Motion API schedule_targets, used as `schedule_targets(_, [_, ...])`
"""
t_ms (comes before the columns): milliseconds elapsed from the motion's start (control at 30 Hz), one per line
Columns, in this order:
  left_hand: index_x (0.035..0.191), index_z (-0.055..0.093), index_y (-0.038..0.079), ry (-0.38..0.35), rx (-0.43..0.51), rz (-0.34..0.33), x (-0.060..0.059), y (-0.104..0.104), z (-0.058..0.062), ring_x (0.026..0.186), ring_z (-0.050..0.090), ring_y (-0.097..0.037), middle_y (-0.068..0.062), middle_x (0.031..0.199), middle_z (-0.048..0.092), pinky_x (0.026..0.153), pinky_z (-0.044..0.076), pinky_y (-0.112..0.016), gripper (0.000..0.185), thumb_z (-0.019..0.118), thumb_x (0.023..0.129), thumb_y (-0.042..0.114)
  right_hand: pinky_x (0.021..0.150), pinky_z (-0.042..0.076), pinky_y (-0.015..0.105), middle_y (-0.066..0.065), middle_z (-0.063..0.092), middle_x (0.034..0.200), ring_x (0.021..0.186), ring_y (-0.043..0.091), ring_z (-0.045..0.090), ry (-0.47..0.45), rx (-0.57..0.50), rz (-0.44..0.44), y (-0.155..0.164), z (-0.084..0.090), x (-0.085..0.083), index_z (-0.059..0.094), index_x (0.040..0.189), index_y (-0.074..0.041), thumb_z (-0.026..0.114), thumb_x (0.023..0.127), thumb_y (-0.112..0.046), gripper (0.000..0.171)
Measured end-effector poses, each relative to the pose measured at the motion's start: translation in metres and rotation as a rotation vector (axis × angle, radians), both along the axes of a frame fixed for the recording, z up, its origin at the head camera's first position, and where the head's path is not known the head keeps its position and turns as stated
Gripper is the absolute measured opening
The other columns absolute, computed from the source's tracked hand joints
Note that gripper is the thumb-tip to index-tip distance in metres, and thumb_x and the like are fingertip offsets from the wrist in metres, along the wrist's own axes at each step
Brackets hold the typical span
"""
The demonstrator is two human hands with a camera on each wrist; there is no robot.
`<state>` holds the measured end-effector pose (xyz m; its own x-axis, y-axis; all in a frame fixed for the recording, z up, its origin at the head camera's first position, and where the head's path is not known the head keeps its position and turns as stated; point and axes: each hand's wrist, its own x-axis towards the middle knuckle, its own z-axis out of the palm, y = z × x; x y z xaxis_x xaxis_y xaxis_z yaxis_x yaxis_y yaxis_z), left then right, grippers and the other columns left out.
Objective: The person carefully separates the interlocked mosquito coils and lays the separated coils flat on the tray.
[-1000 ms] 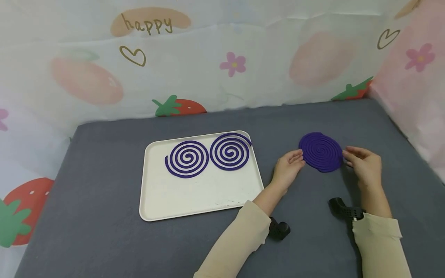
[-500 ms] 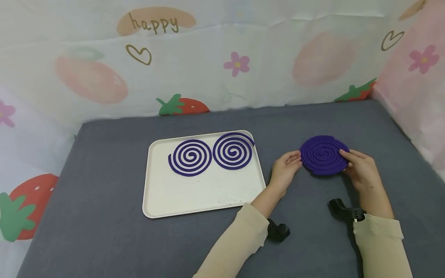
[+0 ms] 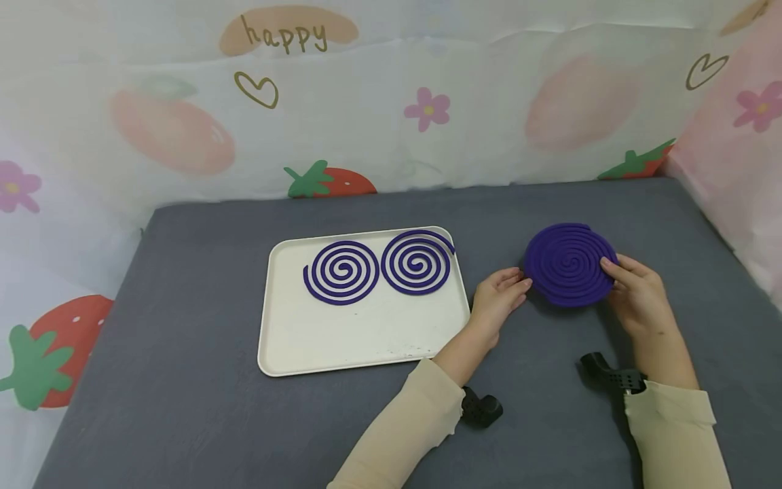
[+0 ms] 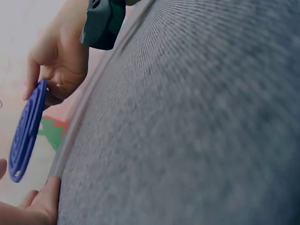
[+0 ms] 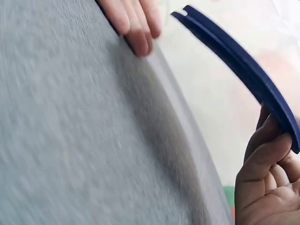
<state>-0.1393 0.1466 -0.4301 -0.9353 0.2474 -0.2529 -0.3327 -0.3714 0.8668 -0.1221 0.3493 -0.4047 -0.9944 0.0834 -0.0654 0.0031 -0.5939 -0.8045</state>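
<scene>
Far left: strawberry-print cloth (image 3: 122, 136) all round the back and sides, with "happy" on it up top. Grey table (image 3: 183, 407) in front.

One white tray (image 3: 360, 346) left of centre, lying flat. Two purple spirals (image 3: 341, 272) on its far half, side by side, loosely wound so the tray shows between the turns; right one's (image 3: 417, 261) tail sticking out just over the tray's far right corner.

Next over, left hand (image 3: 496, 299) resting on the table just right of the tray. Fingers relaxed and nearly straight, pointing at the disc, tips right by its left edge. Can't tell from the head view whether actually touching; left wrist view shows the fingertips (image 4: 44, 199) down on the table with the disc's low end hovering just beside them, so gripping nothing.

Then one purple disc (image 3: 568, 263), a tightly wound double coil, lifted off the table and tilted, face toward the head camera. Thin and edge-on in both wrist views (image 5: 239, 65).

Right hand (image 3: 638, 295) pinching the disc's right rim: thumb on the face, other fingers curled behind. Clearest in the right wrist view, thumb (image 5: 262, 154) pressed up against the underside edge.

Two cream sleeves, one per arm, plus two black wrist mounts (image 3: 481, 409) near the cuffs, the right one (image 3: 607, 378) beside the right sleeve.
</scene>
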Motion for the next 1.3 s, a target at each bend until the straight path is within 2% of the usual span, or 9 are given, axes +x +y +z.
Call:
schedule_targets(133, [0.122,0.057,-0.007,0.004,-0.009,-0.056,0.001,-0.004,0.004,0.103,0.062,-0.018,-0.013,0.114,0.065,0.088,0.051,-0.028,0.037,0.065,0.087,0.004,0.060,0.054,0.024,0.011,0.069,0.080,0.068,0.017,0.066,0.048,-0.037,0.023,-0.012,0.006,0.001,0.070,0.090,0.005,0.046,0.093,0.010,0.025])
schedule_targets(267, [0.124,0.057,-0.005,0.019,0.065,-0.100,0.001,-0.013,0.008,0.100,0.062,-0.017,-0.014,0.114,0.064,0.090,0.050,-0.030,0.037,0.063,0.089,0.003,0.058,0.054,0.023,0.011,0.069,0.080,0.067,0.017,0.066,0.094,-0.048,0.020,-0.030,0.015,0.000,0.070,0.090,0.005,0.046,0.093,0.010,0.024])
schedule_targets(400, [0.127,0.053,-0.006,0.046,0.153,-0.152,-0.002,-0.033,0.010,0.099,0.061,-0.017,-0.017,0.117,0.062,0.092,0.049,-0.033,0.037,0.058,0.091,0.000,0.058,0.053,0.022,0.009,0.068,0.079,0.066,0.015,0.065,0.124,-0.030,0.035,-0.049,0.018,-0.003,0.069,0.090,0.004,0.047,0.093,0.008,0.022])
schedule_targets(567, [0.130,0.048,-0.008,0.098,0.178,-0.203,0.000,-0.066,0.013,0.099,0.061,-0.016,-0.023,0.122,0.057,0.094,0.048,-0.036,0.038,0.052,0.093,-0.005,0.060,0.053,0.021,0.007,0.067,0.080,0.069,0.013,0.064,0.145,0.016,0.079,-0.070,0.019,0.000,0.068,0.090,0.001,0.048,0.094,0.007,0.022])
schedule_targets(733, [0.136,0.041,-0.008,0.074,0.201,-0.238,0.007,-0.086,0.018,0.097,0.061,-0.014,-0.021,0.124,0.055,0.092,0.049,-0.035,0.044,0.049,0.092,-0.007,0.063,0.053,0.020,0.004,0.067,0.083,0.072,0.012,0.064,0.188,0.088,0.127,-0.086,0.020,0.006,0.068,0.093,-0.003,0.045,0.095,0.007,0.025])
schedule_targets(833, [0.136,0.040,-0.008,0.060,0.214,-0.235,0.012,-0.091,0.018,0.098,0.061,-0.016,-0.020,0.124,0.055,0.091,0.050,-0.037,0.045,0.048,0.092,-0.008,0.065,0.053,0.020,0.003,0.066,0.084,0.073,0.011,0.064,0.201,0.135,0.166,-0.093,0.018,0.007,0.068,0.094,-0.004,0.044,0.096,0.007,0.026])
schedule_targets(933, [0.133,0.042,-0.009,0.065,0.203,-0.198,0.017,-0.094,0.018,0.100,0.062,-0.019,-0.021,0.123,0.057,0.090,0.050,-0.039,0.043,0.050,0.091,-0.008,0.065,0.052,0.019,0.001,0.066,0.084,0.073,0.009,0.063,0.203,0.184,0.204,-0.100,0.016,0.008,0.067,0.095,-0.007,0.043,0.096,0.006,0.026])
schedule_targets(1167, [0.129,0.048,-0.010,0.120,0.097,-0.144,0.025,-0.112,0.017,0.096,0.064,-0.018,-0.020,0.117,0.061,0.085,0.053,-0.036,0.039,0.054,0.091,-0.004,0.069,0.052,0.020,0.000,0.067,0.090,0.078,0.009,0.063,0.189,0.232,0.288,-0.117,0.008,0.007,0.066,0.102,-0.010,0.043,0.096,0.006,0.028])
schedule_targets(1300, [0.128,0.048,-0.011,0.153,0.041,-0.123,0.028,-0.127,0.016,0.095,0.065,-0.017,-0.019,0.114,0.062,0.084,0.053,-0.034,0.038,0.054,0.091,-0.003,0.074,0.054,0.023,0.001,0.068,0.095,0.083,0.011,0.065,0.150,0.314,0.338,-0.130,0.006,0.003,0.066,0.104,-0.013,0.049,0.093,0.006,0.027])
